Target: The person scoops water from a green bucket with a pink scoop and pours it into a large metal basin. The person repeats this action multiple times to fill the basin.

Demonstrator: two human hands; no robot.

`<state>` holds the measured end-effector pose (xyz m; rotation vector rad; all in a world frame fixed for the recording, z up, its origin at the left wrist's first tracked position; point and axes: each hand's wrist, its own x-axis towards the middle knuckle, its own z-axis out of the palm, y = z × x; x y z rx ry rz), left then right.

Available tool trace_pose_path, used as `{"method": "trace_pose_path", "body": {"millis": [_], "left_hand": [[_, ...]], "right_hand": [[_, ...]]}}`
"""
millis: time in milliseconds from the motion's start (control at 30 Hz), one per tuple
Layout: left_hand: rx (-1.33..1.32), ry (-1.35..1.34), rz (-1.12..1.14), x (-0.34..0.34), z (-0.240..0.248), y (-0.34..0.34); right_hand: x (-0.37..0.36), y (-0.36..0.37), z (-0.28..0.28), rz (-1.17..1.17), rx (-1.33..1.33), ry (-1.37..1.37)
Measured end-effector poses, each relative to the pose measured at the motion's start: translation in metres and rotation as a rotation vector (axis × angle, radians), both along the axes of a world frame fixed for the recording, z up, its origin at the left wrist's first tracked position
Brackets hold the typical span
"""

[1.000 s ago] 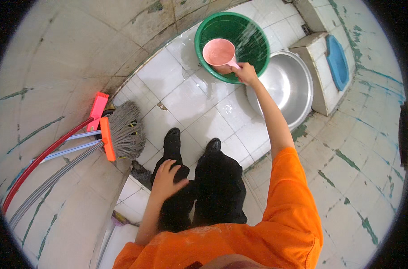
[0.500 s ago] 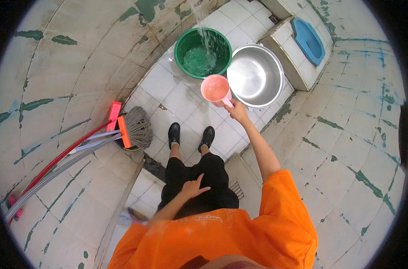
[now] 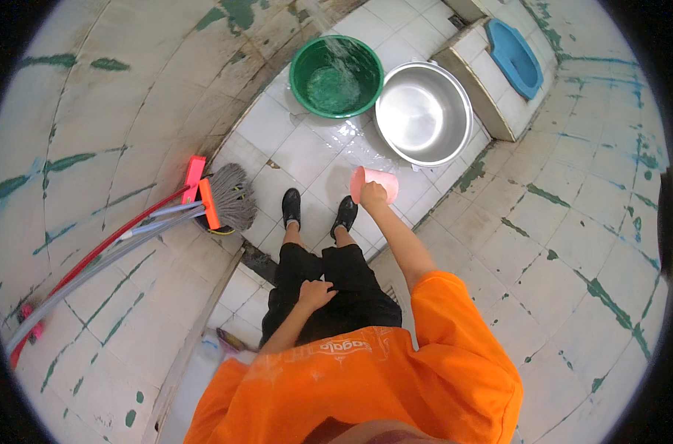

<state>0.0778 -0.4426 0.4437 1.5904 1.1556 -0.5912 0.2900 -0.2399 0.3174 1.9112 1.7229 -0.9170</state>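
My right hand (image 3: 373, 194) is closed round the handle of a pink water dipper (image 3: 387, 183). The dipper is tipped on its side with its mouth toward the left, above the floor near my right shoe. Beyond it stand a green plastic basin (image 3: 304, 98), into which water falls from above, and a wide silver metal pot (image 3: 424, 152) at its right. The pot's shiny bottom shows. My left hand (image 3: 316, 294) rests on my black shorts (image 3: 366, 296), fingers curled in; whether they grip cloth is hidden.
A grey string mop (image 3: 234, 198) and long-handled tools with pink and orange heads (image 3: 209, 205) lean at the left wall. A blue squat toilet (image 3: 516, 61) sits on a raised tiled step (image 3: 492, 81) at the far right. The white floor tiles (image 3: 307, 159) have wet patches.
My right hand has drawn the dipper back from beside the basin toward my feet and tipped it over. Water now spreads on the floor before the basin. My left hand's fingers have curled in.
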Motion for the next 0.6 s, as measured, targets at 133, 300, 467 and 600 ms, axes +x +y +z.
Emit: {"method": "trace_pose_path", "body": {"millis": [133, 300, 467, 600], "left_hand": [[-0.006, 0.021, 0.028, -0.014, 0.011, -0.002], [-0.026, 0.014, 0.139, -0.042, -0.001, 0.0], [0.049, -0.006, 0.134, -0.087, 0.001, 0.02], [0.0, 0.011, 0.223, -0.13, -0.007, 0.03]], "right_hand": [[-0.032, 0.015, -0.022, 0.089, 0.046, -0.062], [-0.075, 0.052, 0.001, 0.211, 0.043, -0.076], [-0.113, 0.081, 0.005, 0.169, 0.146, -0.256], [-0.124, 0.099, 0.026, 0.143, 0.176, -0.369]]}}
